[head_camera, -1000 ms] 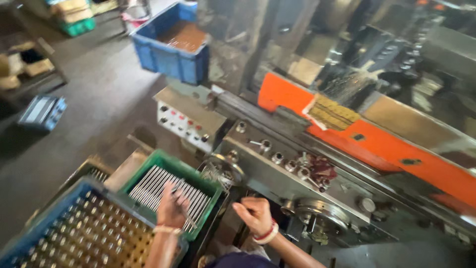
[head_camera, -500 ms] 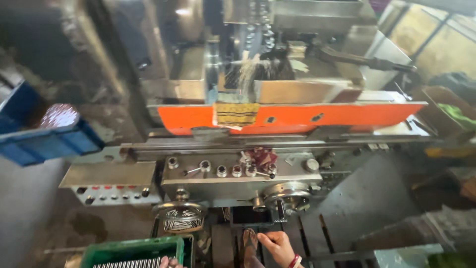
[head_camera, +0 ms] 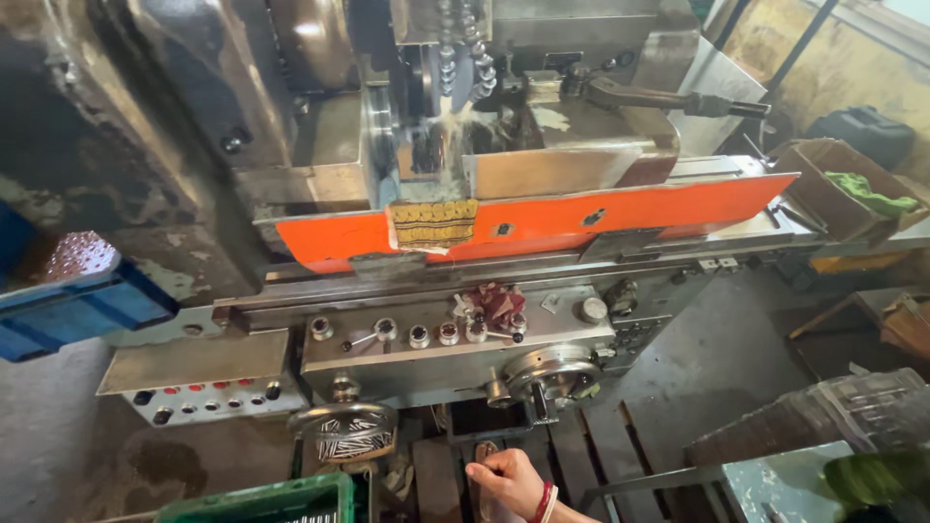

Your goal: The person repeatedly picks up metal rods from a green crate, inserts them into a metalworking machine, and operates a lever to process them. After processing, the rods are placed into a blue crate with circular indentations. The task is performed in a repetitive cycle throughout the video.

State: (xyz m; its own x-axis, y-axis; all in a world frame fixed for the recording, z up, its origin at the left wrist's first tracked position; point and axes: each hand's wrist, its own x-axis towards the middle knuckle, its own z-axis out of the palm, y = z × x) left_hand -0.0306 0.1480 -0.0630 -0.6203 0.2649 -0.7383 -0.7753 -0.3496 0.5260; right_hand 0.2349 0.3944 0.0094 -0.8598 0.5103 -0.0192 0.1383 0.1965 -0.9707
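Since the picture half a second ago our view has closed in on the grinding machine and tipped slightly, so its orange guard now slants up to the right instead of lying level. The green crate, then showing its load of metal pins with a fingertip of our left hand at its near rim, is cut down to a corner at the near left edge — and the left hand is out of the picture altogether. A second ago both hands were over the crates; now only one remains in sight.

Our right hand sits at the near edge, just right of centre, with red and white bangles at the wrist. Its grip is curled in a loose fist, fingers folded toward the palm; whether anything lies inside it we cannot tell. It hangs below the machine's front, near the large handwheel yet clear of it, above the dark slatted floorboards.

To the left of the hand hangs a round tray of small metal pieces, beside the control box with red buttons. A blue crate juts in from the far left.
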